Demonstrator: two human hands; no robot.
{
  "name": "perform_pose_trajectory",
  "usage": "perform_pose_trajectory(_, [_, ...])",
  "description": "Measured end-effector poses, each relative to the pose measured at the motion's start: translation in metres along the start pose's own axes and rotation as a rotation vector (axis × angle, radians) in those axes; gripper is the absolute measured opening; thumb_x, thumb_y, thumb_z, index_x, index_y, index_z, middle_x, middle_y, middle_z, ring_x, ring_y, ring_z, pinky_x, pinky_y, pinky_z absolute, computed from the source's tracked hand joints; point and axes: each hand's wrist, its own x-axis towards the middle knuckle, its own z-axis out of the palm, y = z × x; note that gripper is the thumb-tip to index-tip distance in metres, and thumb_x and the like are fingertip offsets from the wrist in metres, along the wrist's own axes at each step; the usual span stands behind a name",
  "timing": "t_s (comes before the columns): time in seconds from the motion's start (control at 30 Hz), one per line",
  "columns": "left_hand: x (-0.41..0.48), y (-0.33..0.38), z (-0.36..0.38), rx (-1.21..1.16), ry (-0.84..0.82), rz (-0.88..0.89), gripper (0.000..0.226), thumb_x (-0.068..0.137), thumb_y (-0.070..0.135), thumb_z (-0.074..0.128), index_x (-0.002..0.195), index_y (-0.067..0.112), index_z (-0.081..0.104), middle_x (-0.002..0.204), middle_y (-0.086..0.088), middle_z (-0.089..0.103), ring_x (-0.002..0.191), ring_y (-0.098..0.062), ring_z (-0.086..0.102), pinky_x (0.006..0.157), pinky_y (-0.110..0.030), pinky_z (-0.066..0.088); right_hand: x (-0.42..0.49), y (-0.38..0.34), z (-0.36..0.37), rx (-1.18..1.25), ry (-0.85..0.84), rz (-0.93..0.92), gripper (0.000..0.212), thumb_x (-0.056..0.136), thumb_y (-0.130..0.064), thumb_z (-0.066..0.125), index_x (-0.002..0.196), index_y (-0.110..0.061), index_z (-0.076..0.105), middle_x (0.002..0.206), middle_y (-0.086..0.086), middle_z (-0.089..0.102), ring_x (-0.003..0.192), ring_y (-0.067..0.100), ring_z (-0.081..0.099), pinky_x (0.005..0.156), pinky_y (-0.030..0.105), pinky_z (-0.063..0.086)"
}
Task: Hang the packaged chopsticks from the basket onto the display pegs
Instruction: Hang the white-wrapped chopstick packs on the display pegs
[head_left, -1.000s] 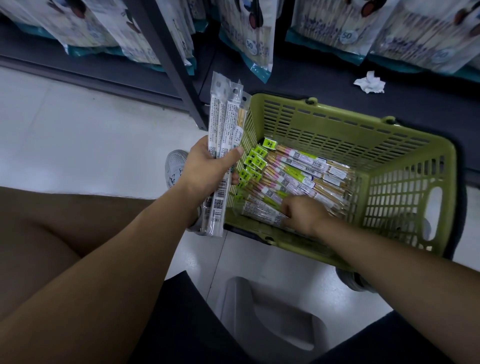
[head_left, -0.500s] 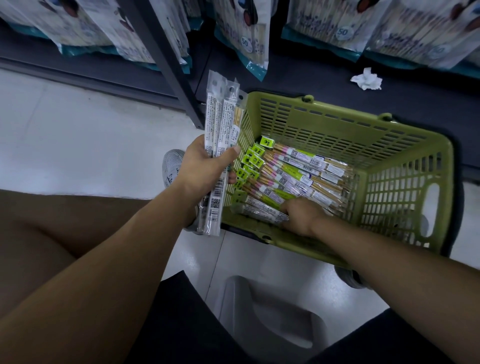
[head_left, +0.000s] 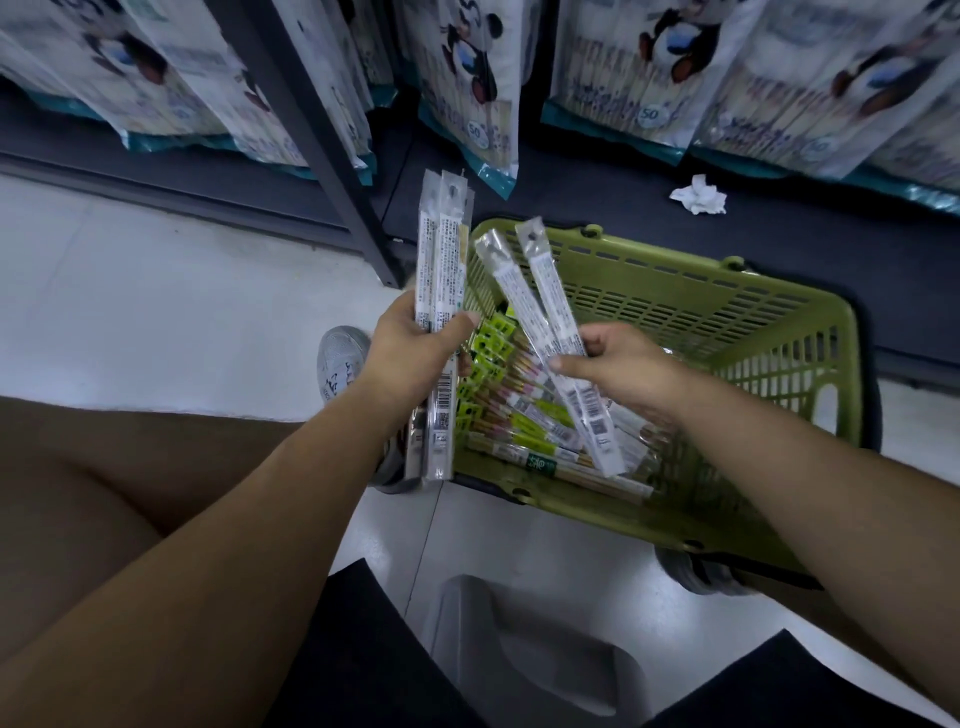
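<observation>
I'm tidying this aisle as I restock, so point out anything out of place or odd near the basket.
A crumpled white paper lies loose on the dark bottom shelf, behind the green basket and below the hanging packs. It looks like litter, not stock. Nothing else stands out.

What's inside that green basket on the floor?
Many packaged chopsticks lie piled in the basket, some with green labels. The right hand, holding two packs above them, covers part of the pile; the basket's bottom cannot be seen.
</observation>
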Motion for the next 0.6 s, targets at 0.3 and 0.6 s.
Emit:
perform_pose_trajectory(0.3, [0.002, 0.008, 0.02, -0.259, -0.332, -0.203, 0.046, 0.099, 0.032, 0.064, 0.14, 0.013, 0.055, 0.117, -0.009, 0.077, 0.106, -0.027, 0.075, 0.079, -0.04, 0.063, -0.02, -0.061, 0.032, 0.25, 0.046, -0.159, 0.022, 0.089, -0.027, 0.077, 0.111, -0.024, 0.073, 0.1, 0.015, 0.076, 0.08, 0.028, 0.07, 0.061, 0.038, 0.055])
perform_pose_trajectory(0.6, [0.004, 0.007, 0.005, -0.186, -0.366, -0.212, 0.026, 0.094, 0.016, 0.07, 0.12, 0.012, 0.067, 0.105, -0.014, 0.079, 0.09, -0.026, 0.077, 0.072, -0.034, 0.063, -0.018, -0.055, 0.03, -0.405, -0.014, -0.331, 0.053, 0.085, -0.077, 0.045, 0.108, -0.034, 0.065, 0.085, -0.006, 0.051, 0.073, 0.001, 0.05, 0.06, 0.024, 0.038])
